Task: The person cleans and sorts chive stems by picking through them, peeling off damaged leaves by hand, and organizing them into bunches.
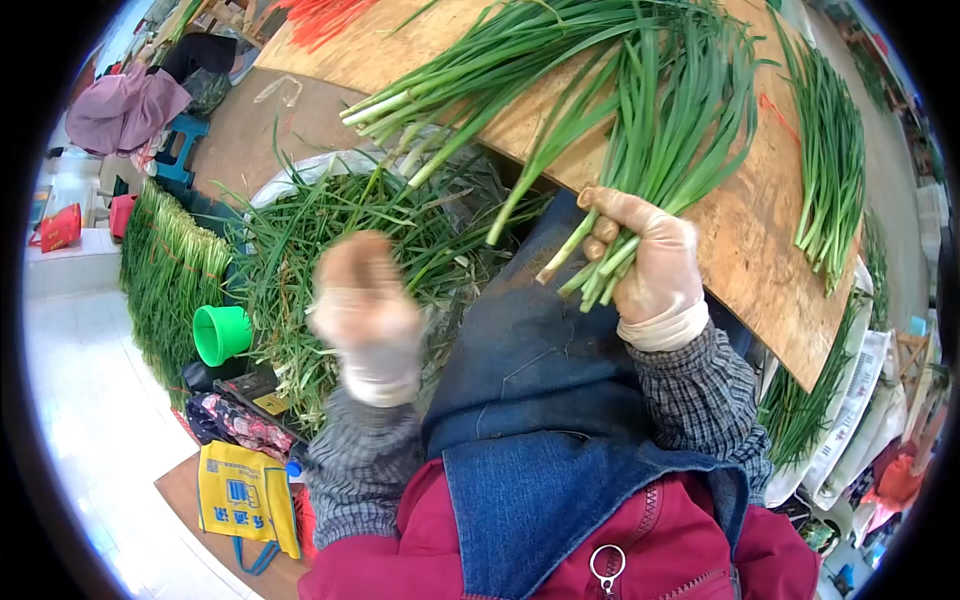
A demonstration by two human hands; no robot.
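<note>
My right hand (650, 255), in a thin pale glove, is closed around the lower stems of a bunch of garlic chives (665, 130). Their pale cut ends stick out below the fist, and the long flat leaves spread over the wooden board (745, 225). My left hand (365, 300), also gloved, hangs over a heap of loose green leaves (300, 225); motion smears its fingers, so their pose is hidden. More chives (500, 70) lie on the board ahead, stem ends jutting past its edge. Another bunch (832, 165) rests at the board's right side.
Tied upright bundles (165, 275) stand at the left beside a green bucket (221, 335). A yellow bag (245, 495) lies at lower left. Red ties (320, 18) are on the board's far end. A blue stool (180, 150) stands at upper left. My knees are under the board's near edge.
</note>
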